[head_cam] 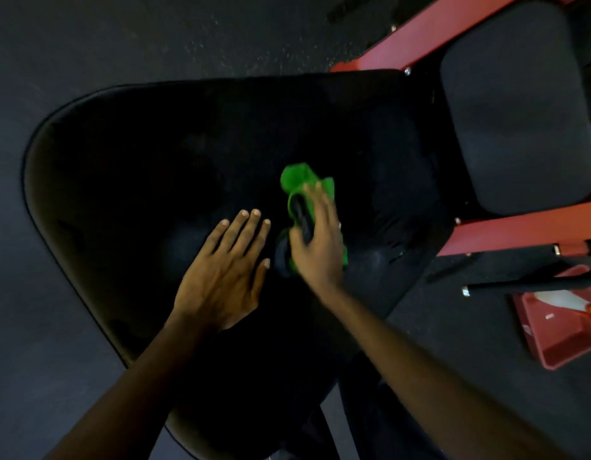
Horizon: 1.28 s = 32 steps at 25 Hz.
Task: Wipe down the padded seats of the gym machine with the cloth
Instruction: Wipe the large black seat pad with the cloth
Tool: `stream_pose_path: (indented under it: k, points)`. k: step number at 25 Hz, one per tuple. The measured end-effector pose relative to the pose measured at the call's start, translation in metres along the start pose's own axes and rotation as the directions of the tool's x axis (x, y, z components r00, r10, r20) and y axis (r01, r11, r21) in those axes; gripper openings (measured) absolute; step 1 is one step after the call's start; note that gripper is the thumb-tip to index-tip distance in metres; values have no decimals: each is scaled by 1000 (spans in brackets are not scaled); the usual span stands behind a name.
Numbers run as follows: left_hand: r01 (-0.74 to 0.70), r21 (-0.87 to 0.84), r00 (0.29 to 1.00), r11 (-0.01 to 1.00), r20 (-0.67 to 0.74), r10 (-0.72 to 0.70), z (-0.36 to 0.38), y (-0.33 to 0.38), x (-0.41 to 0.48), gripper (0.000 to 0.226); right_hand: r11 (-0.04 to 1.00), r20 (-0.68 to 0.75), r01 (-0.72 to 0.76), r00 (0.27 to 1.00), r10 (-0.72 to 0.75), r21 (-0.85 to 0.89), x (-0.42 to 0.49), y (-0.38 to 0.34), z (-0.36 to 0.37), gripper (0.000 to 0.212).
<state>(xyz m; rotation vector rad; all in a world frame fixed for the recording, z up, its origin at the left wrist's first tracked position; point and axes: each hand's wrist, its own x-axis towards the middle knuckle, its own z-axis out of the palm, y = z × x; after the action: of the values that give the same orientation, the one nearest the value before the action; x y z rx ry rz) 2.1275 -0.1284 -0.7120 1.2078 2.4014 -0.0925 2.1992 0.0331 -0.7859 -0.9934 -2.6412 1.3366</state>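
A dark speckled floor (88, 44) is seen around everything. Most of the view is taken up by a large black padded seat (148, 144) with a rounded, piped edge. A smaller dark grey pad (513, 121) is seen at the upper right, just beside the large seat and set between the bars of a red metal frame (420, 38). A red tray (566, 343) is placed on the floor at the right edge, well apart from the seat, and a white bottle (559, 298) is laid in it.

2 bare forearms are stretched out from the bottom of the view over the large seat. The left hand (221, 277) is laid flat on the padding, palm down, with the fingers straight and slightly spread; nothing is held in it. The right hand (317, 247) is blurred; it is laid on top of the cloth with the fingers stretched forward, pressing it onto the seat rather than curling round it.

The green cloth (297, 180) is bunched on the middle of the large seat, partly covered by the right hand and just beside the left fingertips.
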Motion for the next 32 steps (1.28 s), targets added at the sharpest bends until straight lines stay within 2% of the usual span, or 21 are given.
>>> stream_pose_path:
  k: [2, 3, 6, 9, 10, 12, 14, 16, 18, 22, 25, 26, 27, 29, 31, 32]
  points:
    - [11, -62, 998, 998, -57, -15, -8, -2, 17, 57, 996, 39, 81, 996, -82, 29, -25, 8, -4, 71]
    - [19, -52, 996, 998, -90, -23, -13, -6, 31, 56, 997, 30, 57, 998, -59, 47, -15, 14, -6, 70]
    - [96, 24, 988, 995, -120, -93, -24, -29, 79, 59, 994, -75, -100, 992, 103, 34, 46, 25, -2, 66]
    - [158, 96, 986, 983, -72, -151, -19, -43, 113, 63, 943, -197, -330, 922, 333, 46, 121, 35, -2, 67]
    - [174, 123, 984, 977, -64, -167, -15, -43, 117, 65, 929, -223, -368, 902, 369, 47, 136, 35, -3, 69]
    - [185, 136, 981, 973, -91, -174, -9, -41, 119, 66, 939, -231, -344, 911, 341, 26, 139, 25, 0, 73]
    - [180, 112, 981, 977, -92, -170, -11, -40, 119, 67, 978, -172, -205, 965, 199, -20, 107, 5, 4, 70]
    - [203, 115, 979, 972, -59, -197, -14, -40, 120, 67, 997, -38, -69, 997, 68, -44, 71, -8, 9, 66]
    - [220, 133, 975, 966, -29, -218, -14, -40, 122, 68, 997, -42, -7, 999, 4, -83, 83, -8, 14, 64]
    - [214, 122, 977, 969, -23, -213, -16, -38, 122, 69, 991, -148, -53, 988, 35, -123, 175, 1, 24, 61]
    - [206, 138, 978, 969, -13, -206, -16, -38, 123, 68, 980, -189, -185, 967, 170, -68, 223, 1, 23, 59]
    - [202, 138, 979, 970, -15, -202, -16, -38, 123, 68, 981, -194, -186, 966, 171, -61, 221, -4, 26, 57]
    - [202, 134, 979, 970, -17, -202, -17, -38, 122, 69, 991, -186, -117, 977, 102, -70, 213, -10, 27, 55]
    - [198, 142, 980, 970, -24, -197, -17, -38, 122, 70, 971, -61, 177, 980, -189, -164, 187, -12, 27, 49]
    - [196, 144, 981, 970, -34, -193, -16, -39, 122, 70, 885, 101, 439, 898, -428, -156, 192, 2, 17, 45]
    - [191, 134, 982, 972, -33, -188, -16, -39, 122, 70, 872, 104, 465, 885, -453, -154, 207, 10, 10, 44]
